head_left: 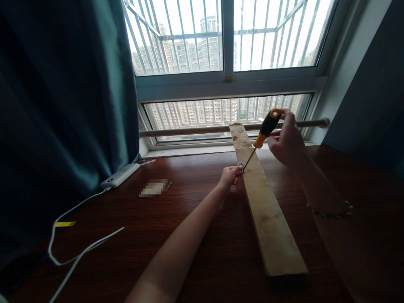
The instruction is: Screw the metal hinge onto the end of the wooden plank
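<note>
A long wooden plank point(265, 210) lies lengthwise on the dark table, its far end by the window. At its left edge sits a small metal fitting point(241, 165), too small to name. The fingers of my left hand point(230, 176) pinch this piece against the plank. My right hand point(287, 141) grips the black and orange handle of a screwdriver point(267, 128) from the right. The tool leans up to the right, and its tip meets the fitting beside my left fingertips.
A white power strip point(120, 176) rests by the blue curtain point(94, 84), with a white cable point(74, 206) curling over the table point(126, 265). A small screw point(169, 185) lies beside a blurred patch. Behind the plank, a horizontal pipe point(189, 130) crosses the window.
</note>
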### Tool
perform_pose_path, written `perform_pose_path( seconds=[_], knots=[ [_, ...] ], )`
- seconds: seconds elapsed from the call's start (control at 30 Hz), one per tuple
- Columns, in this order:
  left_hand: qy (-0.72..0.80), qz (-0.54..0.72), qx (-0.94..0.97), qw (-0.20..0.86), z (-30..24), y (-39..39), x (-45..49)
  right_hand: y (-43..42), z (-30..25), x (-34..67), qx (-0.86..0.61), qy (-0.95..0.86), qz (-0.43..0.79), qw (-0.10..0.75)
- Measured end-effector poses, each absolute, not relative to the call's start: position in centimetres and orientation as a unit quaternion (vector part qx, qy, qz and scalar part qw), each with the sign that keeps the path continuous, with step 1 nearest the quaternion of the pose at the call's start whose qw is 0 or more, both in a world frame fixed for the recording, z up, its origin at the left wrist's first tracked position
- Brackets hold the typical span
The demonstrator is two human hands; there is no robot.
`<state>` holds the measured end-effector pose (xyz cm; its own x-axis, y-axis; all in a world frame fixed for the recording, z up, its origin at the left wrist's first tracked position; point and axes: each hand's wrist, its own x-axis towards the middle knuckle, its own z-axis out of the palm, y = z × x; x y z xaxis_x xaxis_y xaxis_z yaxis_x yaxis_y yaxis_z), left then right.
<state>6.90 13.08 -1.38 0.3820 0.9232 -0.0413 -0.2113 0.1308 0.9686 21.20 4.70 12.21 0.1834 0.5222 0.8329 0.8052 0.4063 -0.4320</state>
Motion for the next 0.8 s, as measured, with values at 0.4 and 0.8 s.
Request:
perform_pose_path(
  seconds=[0.4, 0.8],
  knots=[
    [0.350, 0.431, 0.506, 0.660, -1.8, 13.4, 7.0, 6.0, 11.3, 21.2, -0.517, -0.572, -0.136, 0.622],
    [0.354, 0.424, 0.526, 0.646, -2.0, 13.5, 6.9, 6.6, 10.8, 21.8, -0.548, -0.548, -0.059, 0.629]
  ],
)
